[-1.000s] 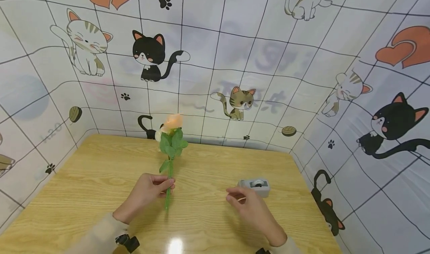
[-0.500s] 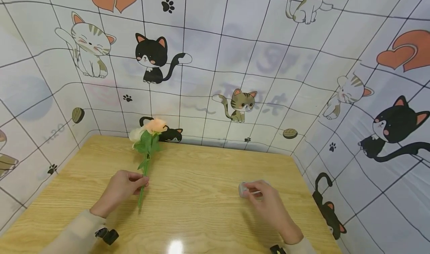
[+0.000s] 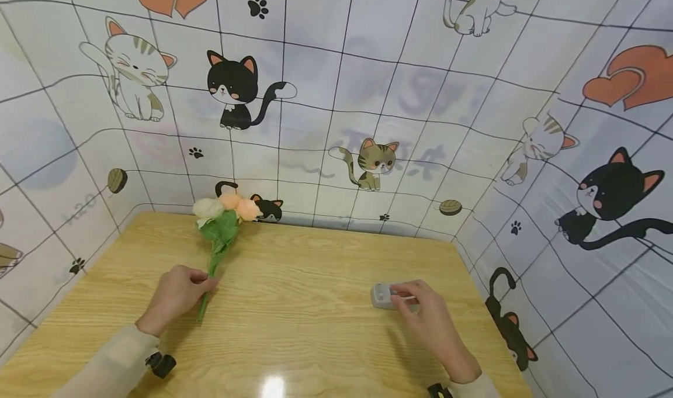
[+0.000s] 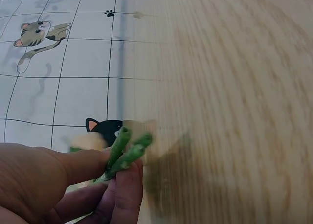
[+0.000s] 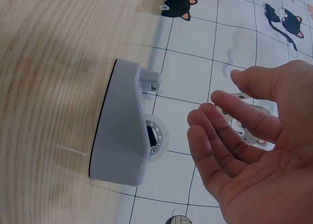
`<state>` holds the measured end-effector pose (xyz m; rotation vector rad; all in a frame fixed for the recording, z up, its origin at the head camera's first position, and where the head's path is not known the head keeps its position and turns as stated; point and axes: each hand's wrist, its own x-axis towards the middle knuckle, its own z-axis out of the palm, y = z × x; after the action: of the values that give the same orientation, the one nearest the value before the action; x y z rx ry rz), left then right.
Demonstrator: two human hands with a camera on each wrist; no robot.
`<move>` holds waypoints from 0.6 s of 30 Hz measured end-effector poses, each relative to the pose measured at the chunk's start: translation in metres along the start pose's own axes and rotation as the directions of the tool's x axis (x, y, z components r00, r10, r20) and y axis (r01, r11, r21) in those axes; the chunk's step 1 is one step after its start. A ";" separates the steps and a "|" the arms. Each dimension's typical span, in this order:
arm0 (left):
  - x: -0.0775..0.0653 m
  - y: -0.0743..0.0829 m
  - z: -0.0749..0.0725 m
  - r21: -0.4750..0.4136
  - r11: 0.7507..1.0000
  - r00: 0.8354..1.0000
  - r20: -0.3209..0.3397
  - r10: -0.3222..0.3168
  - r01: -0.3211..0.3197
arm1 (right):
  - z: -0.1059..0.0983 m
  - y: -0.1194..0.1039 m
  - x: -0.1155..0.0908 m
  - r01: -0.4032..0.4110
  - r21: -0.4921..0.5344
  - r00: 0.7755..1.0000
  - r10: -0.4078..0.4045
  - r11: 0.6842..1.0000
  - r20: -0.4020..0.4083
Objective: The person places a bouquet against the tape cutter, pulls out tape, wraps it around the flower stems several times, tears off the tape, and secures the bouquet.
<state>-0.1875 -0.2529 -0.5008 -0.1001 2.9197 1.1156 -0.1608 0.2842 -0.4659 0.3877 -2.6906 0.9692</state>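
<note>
A small bunch of flowers, with peach and white roses [image 3: 239, 206] above green leaves, leans away from me over the table's left side. My left hand [image 3: 176, 297] pinches its green stems between thumb and fingers. In the left wrist view, two cut stem ends [image 4: 135, 153] poke out past the fingertips, and the blooms are mostly hidden behind the hand. On the right, a grey tape dispenser [image 5: 121, 131] with a clear tape roll [image 5: 157, 138] rests on the table. My right hand [image 3: 432, 325] hovers beside it, fingers loosely bent and holding nothing, partly covering it in the head view.
The light wooden table [image 3: 294, 316] ends at a back wall covering [image 3: 310, 94] printed with cats and grid lines. Similar covering stands along the left and right sides.
My left hand has moved left with the flowers, and the blooms now show more separately. The right hand has shifted right, from the dispenser's left side to over its right part.
</note>
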 end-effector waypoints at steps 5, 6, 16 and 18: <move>0.001 -0.007 0.003 0.023 1.000 1.000 0.008 0.014 -0.014 | -0.002 0.003 -0.004 -0.002 -0.002 1.000 0.002 1.000 -0.004; 0.001 -0.007 0.003 0.022 1.000 1.000 0.010 0.013 -0.013 | -0.002 0.004 -0.004 -0.003 -0.004 1.000 0.003 1.000 -0.004; 0.004 -0.012 -0.002 0.028 0.999 1.000 0.005 0.021 -0.021 | -0.002 0.006 -0.007 -0.040 -0.033 0.999 0.040 0.999 0.009; 0.004 -0.012 -0.003 0.030 0.999 1.000 0.012 0.011 -0.011 | -0.002 0.007 -0.007 -0.042 -0.045 0.999 0.043 0.998 0.008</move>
<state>-0.1906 -0.2645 -0.5065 -0.0767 2.9288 1.0701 -0.1563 0.2920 -0.4704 0.3281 -2.7344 0.9184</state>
